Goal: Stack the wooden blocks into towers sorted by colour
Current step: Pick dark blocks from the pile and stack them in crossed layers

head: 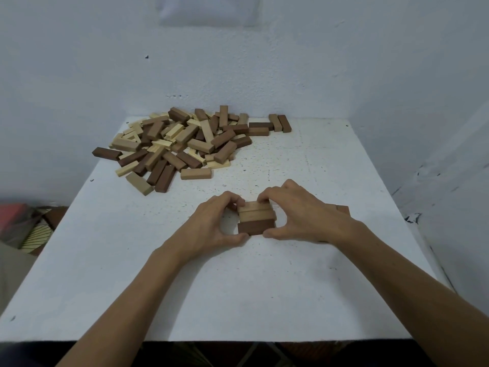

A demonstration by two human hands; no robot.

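Observation:
A small group of wooden blocks (256, 218) lies side by side in the middle of the white table (185, 287): a dark brown block nearest me and lighter tan ones behind it. My left hand (211, 223) grips the group's left end, thumb at the front and fingers curled over the back. My right hand (301, 213) grips the right end the same way. A large loose pile of blocks (180, 139) in pale, tan and dark brown lies at the table's far left.
A brown block (343, 209) peeks out behind my right wrist. A few dark blocks (277, 123) lie at the far edge, right of the pile. White walls close in behind and on the right. Clutter (26, 229) sits on the floor at the left.

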